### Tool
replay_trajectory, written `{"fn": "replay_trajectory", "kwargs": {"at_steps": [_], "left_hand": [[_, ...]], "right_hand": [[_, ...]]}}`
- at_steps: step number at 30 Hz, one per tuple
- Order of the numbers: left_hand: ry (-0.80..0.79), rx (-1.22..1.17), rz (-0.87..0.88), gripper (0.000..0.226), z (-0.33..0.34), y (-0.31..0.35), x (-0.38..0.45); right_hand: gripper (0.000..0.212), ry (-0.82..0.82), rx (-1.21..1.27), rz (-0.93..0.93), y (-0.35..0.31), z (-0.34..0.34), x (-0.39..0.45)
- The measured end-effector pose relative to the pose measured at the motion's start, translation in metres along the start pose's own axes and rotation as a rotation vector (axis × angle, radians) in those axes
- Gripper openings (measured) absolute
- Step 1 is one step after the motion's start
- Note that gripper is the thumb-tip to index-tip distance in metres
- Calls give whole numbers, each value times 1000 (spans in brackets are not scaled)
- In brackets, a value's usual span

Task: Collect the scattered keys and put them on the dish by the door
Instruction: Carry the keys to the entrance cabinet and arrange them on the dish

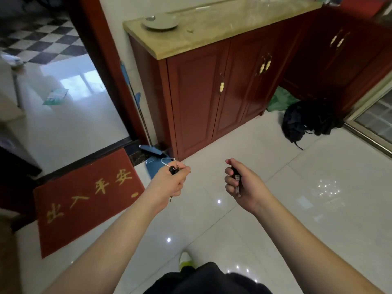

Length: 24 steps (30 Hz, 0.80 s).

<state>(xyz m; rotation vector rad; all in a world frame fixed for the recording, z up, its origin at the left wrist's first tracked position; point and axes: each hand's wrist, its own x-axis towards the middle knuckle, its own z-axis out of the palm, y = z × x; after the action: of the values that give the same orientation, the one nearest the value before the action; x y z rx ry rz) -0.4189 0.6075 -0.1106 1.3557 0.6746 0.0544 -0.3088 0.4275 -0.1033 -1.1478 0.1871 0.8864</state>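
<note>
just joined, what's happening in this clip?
A person stands on a tiled floor facing a red cabinet by a doorway. The left hand holds a bunch of keys on a wire ring; the right hand is closed on a black-headed key. The dish sits on the cabinet's stone top, at the end nearest the doorway, with something small already in it. Neither hand has reached the dish yet.

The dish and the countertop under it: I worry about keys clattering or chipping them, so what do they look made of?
The dish looks like glazed ceramic or metal: pale grey, smooth, a soft sheen; I cannot tell which. The countertop looks like polished stone or imitation marble: beige, mottled veining, glossy reflections. Both seem hard.
</note>
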Motion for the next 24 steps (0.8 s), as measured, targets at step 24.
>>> {"fn": "replay_trajectory", "kwargs": {"at_steps": [24], "left_hand": [[55,-118,138,16,27,195,349]], "right_hand": [[13,-261,9,-50,-264,60,330]]}}
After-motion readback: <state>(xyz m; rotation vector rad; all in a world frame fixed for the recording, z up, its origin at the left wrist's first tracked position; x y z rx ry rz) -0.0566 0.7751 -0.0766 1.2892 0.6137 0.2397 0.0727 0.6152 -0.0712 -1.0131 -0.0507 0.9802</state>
